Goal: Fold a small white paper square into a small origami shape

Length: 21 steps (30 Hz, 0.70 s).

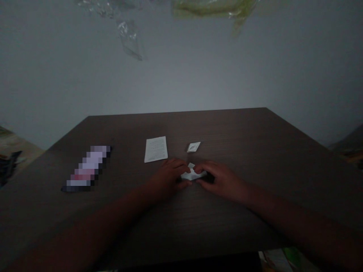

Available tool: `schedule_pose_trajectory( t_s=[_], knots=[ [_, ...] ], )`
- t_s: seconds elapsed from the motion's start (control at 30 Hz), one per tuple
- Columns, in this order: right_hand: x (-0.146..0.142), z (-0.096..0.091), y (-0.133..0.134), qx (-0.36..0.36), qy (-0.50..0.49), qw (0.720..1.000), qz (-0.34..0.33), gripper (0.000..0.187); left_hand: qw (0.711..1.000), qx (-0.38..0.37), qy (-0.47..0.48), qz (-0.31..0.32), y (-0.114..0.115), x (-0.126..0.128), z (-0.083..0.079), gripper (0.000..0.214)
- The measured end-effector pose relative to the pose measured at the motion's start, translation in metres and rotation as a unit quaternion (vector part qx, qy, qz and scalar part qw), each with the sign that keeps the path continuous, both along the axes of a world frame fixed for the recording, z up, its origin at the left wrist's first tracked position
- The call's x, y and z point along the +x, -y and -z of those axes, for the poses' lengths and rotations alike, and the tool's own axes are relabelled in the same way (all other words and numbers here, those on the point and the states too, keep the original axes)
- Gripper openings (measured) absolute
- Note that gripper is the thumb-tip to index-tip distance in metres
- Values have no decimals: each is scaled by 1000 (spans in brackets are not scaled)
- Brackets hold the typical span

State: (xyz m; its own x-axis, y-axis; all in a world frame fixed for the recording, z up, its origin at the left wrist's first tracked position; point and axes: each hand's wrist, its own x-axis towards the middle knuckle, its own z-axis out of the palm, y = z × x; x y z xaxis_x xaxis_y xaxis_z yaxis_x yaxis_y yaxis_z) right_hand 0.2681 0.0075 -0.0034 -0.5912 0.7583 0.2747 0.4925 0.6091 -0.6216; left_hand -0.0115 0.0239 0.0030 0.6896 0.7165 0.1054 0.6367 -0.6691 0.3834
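Both hands meet at the middle of a dark wooden table [255,151]. My left hand [167,177] and my right hand [219,179] pinch a small white packet [193,173] between their fingertips, one hand on each end, with the packet close to the tabletop. Just behind the hands lies a folded white printed leaflet [155,149]. A small white sachet [193,147] lies to the leaflet's right.
A long flat box [86,169], blurred out, lies on the table's left part. A pale wall rises behind the table, with clear plastic wrapping [129,37] and a yellowish bag [212,8] at the top. Clutter shows past the table's left and right edges.
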Motion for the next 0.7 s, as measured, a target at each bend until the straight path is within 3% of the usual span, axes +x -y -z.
schedule_pose_trajectory(
  t_s=[0.33, 0.47, 0.7],
  knots=[
    [6, 9, -10, 57, 68, 996, -19, 29, 999, 39, -22, 10, 1, -1, -4, 11],
    [6, 9, -14, 62, 77, 995, -22, 15, 999, 36, -13, 15, 1, -2, -4, 13],
    [7, 5, -15, 73, 91, 993, -26, 16, 999, 21, -29, 11, 3, -2, -9, 16]
  ],
)
